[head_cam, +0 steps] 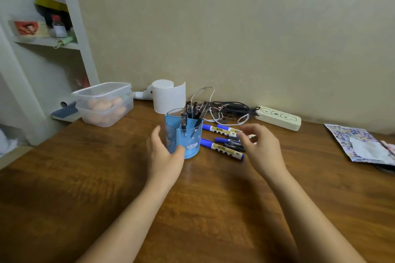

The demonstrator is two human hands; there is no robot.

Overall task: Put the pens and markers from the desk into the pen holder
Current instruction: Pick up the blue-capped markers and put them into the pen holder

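Note:
A blue translucent pen holder [190, 134] stands on the wooden desk [106, 177] with several dark pens [195, 111] upright in it. My left hand [164, 156] cups the holder's left and front side. To its right lie three blue-capped markers: one farthest back [220, 130], a darker one in the middle [228, 142], one nearest me [222, 148]. My right hand [259, 147] hovers over their right ends with fingers spread and curled, its fingertips close to the back marker; nothing is in it.
Behind the holder are a white paper roll [168, 98], a tangle of cables [224, 111] and a cream power strip [277, 117]. A clear lidded food box [104, 102] sits back left, beside a white shelf unit [53, 28]. A magazine [363, 145] lies far right.

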